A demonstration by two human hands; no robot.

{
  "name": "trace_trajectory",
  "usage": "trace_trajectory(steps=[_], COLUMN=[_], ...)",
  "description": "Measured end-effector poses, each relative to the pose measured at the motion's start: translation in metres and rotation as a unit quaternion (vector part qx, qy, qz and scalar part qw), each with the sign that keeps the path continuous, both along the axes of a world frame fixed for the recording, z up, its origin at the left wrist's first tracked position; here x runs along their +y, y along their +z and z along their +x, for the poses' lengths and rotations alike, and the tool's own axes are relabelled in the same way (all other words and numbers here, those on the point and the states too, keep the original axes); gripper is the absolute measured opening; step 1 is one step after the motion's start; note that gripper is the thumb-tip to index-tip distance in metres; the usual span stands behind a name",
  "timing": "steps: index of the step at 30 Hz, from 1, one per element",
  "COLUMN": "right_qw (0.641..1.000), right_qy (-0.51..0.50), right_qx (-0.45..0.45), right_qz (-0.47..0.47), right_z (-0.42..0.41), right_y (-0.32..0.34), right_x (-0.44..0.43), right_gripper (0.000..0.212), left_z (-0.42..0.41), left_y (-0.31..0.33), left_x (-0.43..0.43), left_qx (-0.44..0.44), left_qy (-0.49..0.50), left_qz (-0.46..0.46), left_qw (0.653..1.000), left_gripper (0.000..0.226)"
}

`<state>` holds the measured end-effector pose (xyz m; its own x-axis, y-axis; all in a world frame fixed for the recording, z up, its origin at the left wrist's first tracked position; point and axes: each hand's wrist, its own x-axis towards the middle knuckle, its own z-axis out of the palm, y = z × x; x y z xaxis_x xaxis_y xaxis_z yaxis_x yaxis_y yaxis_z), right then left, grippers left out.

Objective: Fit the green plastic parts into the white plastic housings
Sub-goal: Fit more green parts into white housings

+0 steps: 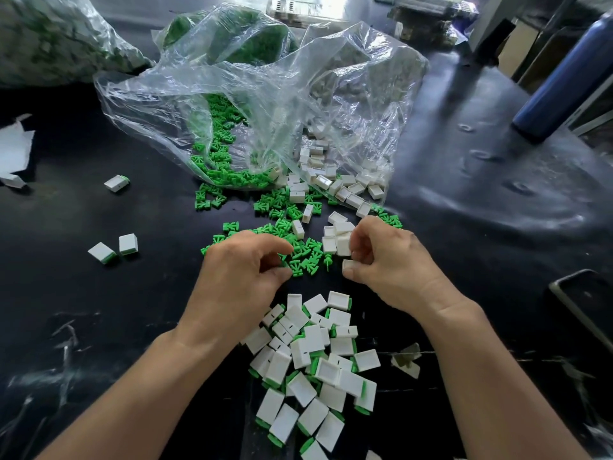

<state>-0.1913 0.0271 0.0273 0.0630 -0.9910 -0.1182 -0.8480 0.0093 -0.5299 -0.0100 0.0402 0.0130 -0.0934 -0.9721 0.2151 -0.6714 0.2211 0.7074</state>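
Observation:
Loose green plastic parts (300, 257) lie scattered on the black table, spilling from a clear bag. Empty white housings (336, 239) sit among them and spill from a second bag. My left hand (245, 270) hovers over the green parts with curled fingers, its fingertips down among them; whether it pinches one is hidden. My right hand (388, 260) pinches a white housing (348, 264) between thumb and fingers, beside the cluster of empty housings. A heap of assembled white-and-green pieces (315, 363) lies between my forearms.
A clear bag of green parts (212, 94) and one of white housings (358, 94) lie open behind. Three assembled pieces (127, 244) lie apart at the left. A blue bottle (564, 74) stands at the right, a dark tray (583, 303) nearer right, white paper (13, 151) far left.

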Motion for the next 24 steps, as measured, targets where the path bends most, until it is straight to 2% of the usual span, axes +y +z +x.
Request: trace_trajectory(steps=[2, 6, 9, 12, 16, 20, 22, 24], right_qw=[1.000, 0.999, 0.999, 0.999, 0.992, 0.978, 0.967, 0.958], right_qy=[0.003, 0.014, 0.027, 0.021, 0.007, 0.039, 0.054, 0.060], right_qx=[0.001, 0.007, 0.029, 0.026, -0.078, -0.172, -0.222, -0.256], right_qz=[0.011, 0.032, 0.028, -0.011, -0.101, -0.114, -0.113, -0.118], right_z=[0.000, 0.001, 0.002, 0.004, 0.004, 0.015, 0.021, 0.025], right_y=[0.000, 0.001, 0.000, 0.000, 0.004, 0.006, 0.006, 0.006], right_x=[0.000, 0.000, 0.001, 0.002, 0.003, 0.009, 0.011, 0.012], right_gripper=[0.020, 0.015, 0.019, 0.022, 0.017, 0.026, 0.030, 0.034], left_z=[0.000, -0.001, -0.003, -0.004, -0.004, -0.006, -0.007, -0.008], left_y=[0.002, 0.005, 0.010, 0.013, 0.018, 0.020, 0.020, 0.020], left_x=[0.001, 0.002, 0.002, 0.003, 0.005, 0.006, 0.006, 0.005], left_qx=[0.068, 0.178, 0.284, 0.336, 0.370, 0.402, 0.398, 0.400], left_qy=[0.000, -0.010, -0.009, -0.009, -0.024, -0.044, -0.053, -0.058], left_qz=[0.009, 0.057, 0.109, 0.142, 0.172, 0.209, 0.222, 0.224], left_qw=[0.998, 0.982, 0.953, 0.931, 0.913, 0.890, 0.889, 0.887], left_gripper=[0.022, 0.030, 0.029, 0.026, 0.017, 0.016, 0.022, 0.017])
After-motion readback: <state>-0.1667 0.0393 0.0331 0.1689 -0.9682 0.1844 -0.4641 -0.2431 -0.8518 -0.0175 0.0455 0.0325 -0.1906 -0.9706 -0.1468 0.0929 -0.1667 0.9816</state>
